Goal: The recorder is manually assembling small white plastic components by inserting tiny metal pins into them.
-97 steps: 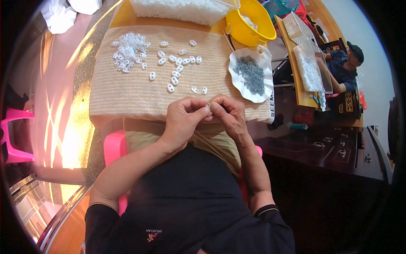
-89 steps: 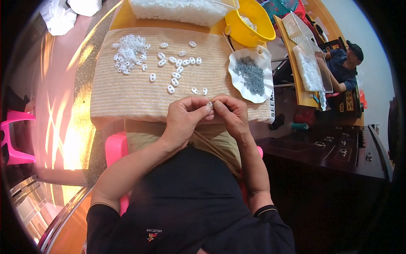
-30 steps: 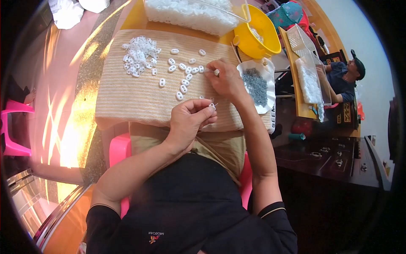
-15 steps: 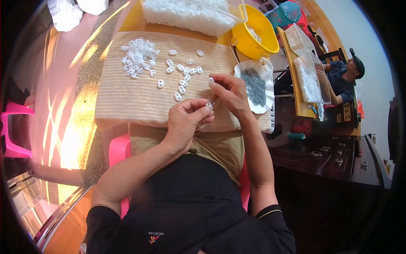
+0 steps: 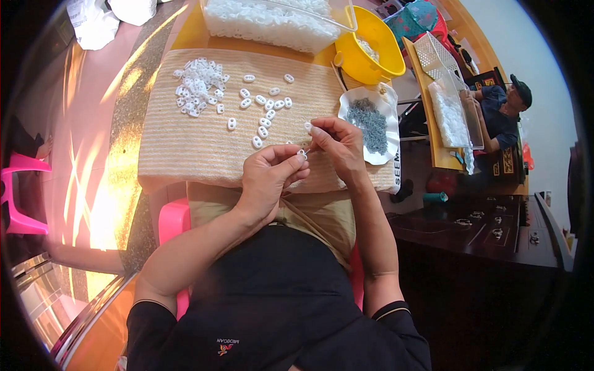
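Note:
Over the near part of a striped towel (image 5: 198, 151), both my hands work close together. A small white plastic piece (image 5: 302, 153) is pinched between the thumb and forefinger of my left hand (image 5: 266, 179); a thin metal bit shows beside it. Just above and to the right, my right hand (image 5: 342, 148) pinches another small white plastic piece (image 5: 308, 127) in its fingertips. Beyond the hands lie several loose white oval pieces with two dark holes (image 5: 263, 122). A heap of small white plastic pieces (image 5: 198, 86) sits farther left.
Right of my hands stands a white wavy-rimmed dish (image 5: 392, 123) of small grey parts (image 5: 369, 125). A clear bin (image 5: 343, 23) of white pieces and a yellow tub (image 5: 396, 65) are at the back. Another person (image 5: 498, 114) sits at a table on the right.
My right hand has come slightly down toward the left, still pinching its white piece. The left hand keeps its grip, and the whole view has shifted a little.

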The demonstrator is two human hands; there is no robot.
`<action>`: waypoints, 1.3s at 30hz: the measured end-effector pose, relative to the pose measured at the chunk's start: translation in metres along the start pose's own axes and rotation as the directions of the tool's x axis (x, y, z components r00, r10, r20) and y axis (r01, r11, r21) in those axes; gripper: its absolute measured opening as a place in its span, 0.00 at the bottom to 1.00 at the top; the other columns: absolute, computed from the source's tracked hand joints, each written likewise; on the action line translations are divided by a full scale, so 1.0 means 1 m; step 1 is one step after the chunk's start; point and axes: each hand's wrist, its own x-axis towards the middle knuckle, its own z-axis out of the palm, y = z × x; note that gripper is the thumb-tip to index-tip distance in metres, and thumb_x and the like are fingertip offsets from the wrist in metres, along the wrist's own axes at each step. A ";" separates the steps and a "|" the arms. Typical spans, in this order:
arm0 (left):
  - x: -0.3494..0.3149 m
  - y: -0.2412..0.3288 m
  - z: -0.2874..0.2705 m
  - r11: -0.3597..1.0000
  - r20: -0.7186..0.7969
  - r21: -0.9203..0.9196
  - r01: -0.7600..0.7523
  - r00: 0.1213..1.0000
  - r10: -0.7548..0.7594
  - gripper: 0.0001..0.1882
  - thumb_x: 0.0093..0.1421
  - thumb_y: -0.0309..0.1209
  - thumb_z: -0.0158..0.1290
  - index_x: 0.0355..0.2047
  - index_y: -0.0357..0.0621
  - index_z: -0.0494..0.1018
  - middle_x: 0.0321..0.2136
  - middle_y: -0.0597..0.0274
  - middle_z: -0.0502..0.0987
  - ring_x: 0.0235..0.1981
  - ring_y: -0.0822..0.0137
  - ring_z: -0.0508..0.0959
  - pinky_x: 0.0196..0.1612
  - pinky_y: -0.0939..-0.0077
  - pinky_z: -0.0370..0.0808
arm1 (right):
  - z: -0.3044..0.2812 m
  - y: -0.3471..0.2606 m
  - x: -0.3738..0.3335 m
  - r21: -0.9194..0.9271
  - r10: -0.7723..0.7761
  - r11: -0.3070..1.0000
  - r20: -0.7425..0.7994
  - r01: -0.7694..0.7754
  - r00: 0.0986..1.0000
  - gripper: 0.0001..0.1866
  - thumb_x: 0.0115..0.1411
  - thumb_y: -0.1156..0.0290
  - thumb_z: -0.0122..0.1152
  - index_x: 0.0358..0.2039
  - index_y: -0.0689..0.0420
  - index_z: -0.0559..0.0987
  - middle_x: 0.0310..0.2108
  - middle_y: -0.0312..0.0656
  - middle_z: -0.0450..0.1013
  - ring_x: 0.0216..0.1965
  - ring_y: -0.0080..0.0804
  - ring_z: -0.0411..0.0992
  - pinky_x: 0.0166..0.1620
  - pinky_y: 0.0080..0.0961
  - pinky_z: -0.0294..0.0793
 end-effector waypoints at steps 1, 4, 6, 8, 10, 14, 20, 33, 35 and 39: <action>0.000 0.000 0.000 1.000 0.000 0.000 0.001 1.000 -0.001 0.08 0.58 0.21 0.54 0.39 0.34 0.72 0.32 0.59 0.76 0.31 0.71 0.78 0.37 0.78 0.80 | 0.000 0.001 0.000 0.011 -0.002 1.000 -0.006 0.002 1.000 0.09 0.59 0.75 0.59 0.39 0.66 0.77 0.25 0.38 0.75 0.26 0.20 0.74 0.32 0.17 0.75; 0.001 0.000 0.000 1.000 0.004 0.002 0.001 1.000 -0.001 0.08 0.58 0.21 0.54 0.39 0.35 0.72 0.31 0.59 0.76 0.31 0.71 0.78 0.37 0.78 0.80 | 0.000 0.000 0.001 -0.020 -0.026 0.999 -0.014 0.025 1.000 0.09 0.59 0.75 0.59 0.38 0.66 0.77 0.25 0.37 0.75 0.26 0.19 0.73 0.31 0.17 0.75; 0.001 -0.001 0.000 1.000 -0.002 -0.007 -0.007 1.000 0.007 0.08 0.58 0.21 0.54 0.38 0.35 0.72 0.31 0.59 0.76 0.31 0.71 0.78 0.37 0.78 0.80 | -0.001 0.001 0.003 -0.062 -0.048 0.997 -0.013 0.047 0.999 0.08 0.59 0.76 0.59 0.38 0.66 0.77 0.25 0.37 0.74 0.26 0.18 0.73 0.30 0.17 0.74; 0.001 0.000 0.000 1.000 -0.004 -0.004 -0.005 1.000 0.005 0.08 0.58 0.21 0.54 0.38 0.35 0.72 0.31 0.60 0.76 0.31 0.71 0.78 0.37 0.78 0.80 | -0.005 0.001 0.007 -0.439 -0.297 0.846 0.081 0.302 0.951 0.06 0.58 0.78 0.57 0.36 0.64 0.77 0.27 0.39 0.74 0.27 0.25 0.74 0.30 0.22 0.72; 0.000 0.001 0.001 1.000 -0.008 -0.001 -0.004 1.000 0.004 0.08 0.58 0.21 0.54 0.38 0.35 0.72 0.31 0.60 0.76 0.31 0.71 0.78 0.37 0.78 0.80 | -0.004 -0.005 0.010 -0.569 -0.365 0.732 0.138 0.375 0.921 0.06 0.57 0.78 0.56 0.36 0.63 0.77 0.28 0.41 0.74 0.28 0.32 0.74 0.32 0.26 0.72; 0.000 0.002 0.001 1.000 -0.009 -0.011 -0.009 1.000 0.009 0.08 0.57 0.21 0.55 0.38 0.35 0.72 0.31 0.60 0.76 0.31 0.71 0.78 0.37 0.78 0.80 | -0.003 -0.016 0.015 -0.778 -0.299 0.490 0.273 0.393 0.914 0.06 0.55 0.76 0.55 0.33 0.61 0.76 0.34 0.48 0.72 0.35 0.49 0.72 0.37 0.35 0.72; 0.000 0.003 0.001 1.000 -0.006 -0.014 -0.014 1.000 0.014 0.08 0.57 0.21 0.55 0.38 0.35 0.72 0.31 0.60 0.76 0.31 0.71 0.78 0.37 0.78 0.79 | 0.000 -0.016 0.032 -0.814 -0.241 0.430 0.314 0.391 0.918 0.06 0.55 0.72 0.56 0.32 0.60 0.77 0.30 0.48 0.74 0.34 0.49 0.73 0.38 0.37 0.72; 0.001 0.002 -0.001 1.000 -0.009 -0.011 -0.014 1.000 0.014 0.08 0.57 0.21 0.55 0.38 0.36 0.73 0.31 0.61 0.76 0.32 0.72 0.78 0.37 0.79 0.79 | -0.001 -0.017 0.030 -0.790 -0.171 0.447 0.384 0.419 0.907 0.08 0.57 0.71 0.54 0.35 0.59 0.78 0.34 0.48 0.74 0.36 0.49 0.73 0.40 0.37 0.72; 0.001 0.002 0.000 1.000 -0.010 -0.007 -0.011 1.000 0.011 0.08 0.57 0.21 0.55 0.38 0.36 0.72 0.31 0.61 0.76 0.32 0.72 0.78 0.37 0.79 0.79 | -0.002 -0.018 0.031 -0.802 -0.124 0.432 0.401 0.413 0.908 0.09 0.57 0.71 0.53 0.36 0.59 0.78 0.35 0.49 0.74 0.37 0.50 0.73 0.40 0.37 0.72; 0.002 0.001 -0.001 1.000 -0.014 0.000 -0.009 1.000 0.009 0.08 0.57 0.21 0.55 0.38 0.36 0.72 0.31 0.61 0.76 0.32 0.71 0.78 0.37 0.79 0.79 | -0.002 -0.016 0.031 -0.807 -0.094 0.462 0.367 0.367 0.925 0.10 0.57 0.71 0.54 0.37 0.60 0.78 0.35 0.49 0.74 0.37 0.50 0.73 0.40 0.36 0.72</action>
